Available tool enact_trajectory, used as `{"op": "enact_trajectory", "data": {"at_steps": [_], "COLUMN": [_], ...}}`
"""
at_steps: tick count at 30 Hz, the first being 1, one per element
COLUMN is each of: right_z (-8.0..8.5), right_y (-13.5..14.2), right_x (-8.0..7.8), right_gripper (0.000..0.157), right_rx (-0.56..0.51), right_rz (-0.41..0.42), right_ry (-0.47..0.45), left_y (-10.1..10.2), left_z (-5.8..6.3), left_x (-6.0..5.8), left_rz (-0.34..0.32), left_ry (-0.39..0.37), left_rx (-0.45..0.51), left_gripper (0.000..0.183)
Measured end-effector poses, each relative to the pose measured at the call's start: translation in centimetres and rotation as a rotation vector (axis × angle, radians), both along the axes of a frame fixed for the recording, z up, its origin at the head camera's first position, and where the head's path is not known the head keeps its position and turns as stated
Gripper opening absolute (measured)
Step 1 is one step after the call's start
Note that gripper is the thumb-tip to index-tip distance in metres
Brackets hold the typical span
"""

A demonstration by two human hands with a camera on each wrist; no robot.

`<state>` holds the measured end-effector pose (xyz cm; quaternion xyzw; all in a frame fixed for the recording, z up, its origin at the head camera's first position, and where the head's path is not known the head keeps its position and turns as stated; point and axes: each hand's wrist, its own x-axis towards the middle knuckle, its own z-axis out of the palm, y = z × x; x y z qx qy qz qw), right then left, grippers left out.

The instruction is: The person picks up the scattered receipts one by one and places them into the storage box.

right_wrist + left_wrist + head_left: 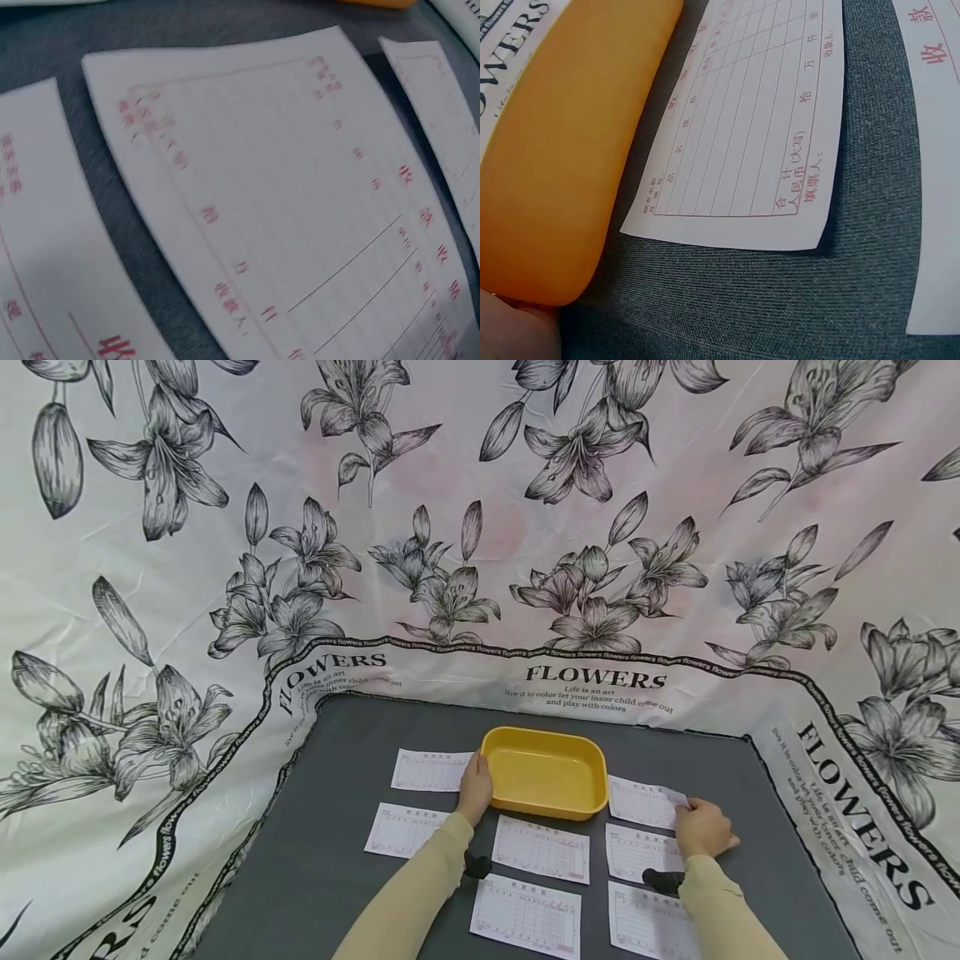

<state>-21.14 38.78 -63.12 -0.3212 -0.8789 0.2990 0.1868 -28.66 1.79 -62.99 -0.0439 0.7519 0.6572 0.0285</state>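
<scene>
A yellow plastic tray [543, 768] with raised walls sits on the dark grey tabletop, nothing visible inside it. My left hand [476, 789] grips its left side, fingers at the rim; only a bit of that hand shows beside the orange-looking tray wall [570, 150] in the left wrist view. My right hand [703, 828] pinches the right corner of the topmost receipt slip [641, 802] in the right column, and that corner is slightly raised. The right wrist view shows printed receipt slips [247, 150] close up, but no fingers.
Several white receipt slips lie around the tray: two on the left, including an upper slip [427, 771], two in the middle, including a lower slip [525, 914], and more under the right arm. A flower-printed cloth [600, 693] borders the grey table surface [300, 893].
</scene>
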Motion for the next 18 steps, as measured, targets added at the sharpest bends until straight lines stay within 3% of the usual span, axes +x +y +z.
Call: {"op": "enact_trajectory", "data": {"at_steps": [3, 12, 18], "right_z": [-0.8, -1.6, -1.7], "right_y": [0.1, 1.8, 2.4], "right_x": [0.1, 1.2, 1.0], "right_gripper": [0.028, 0.024, 0.027], "right_rx": [0.063, 0.052, 0.036], "right_rz": [0.042, 0.140, 0.164], "right_ry": [0.035, 0.112, 0.115], "left_y": [-0.2, 0.0, -0.1], "left_z": [-0.1, -0.3, -0.3], "left_x": [-0.1, 0.2, -0.1], "left_rz": [-0.009, -0.010, 0.002], "left_ry": [0.004, 0.008, 0.009], "left_rx": [0.006, 0.015, 0.012], "left_gripper": [0.053, 0.053, 0.052]}}
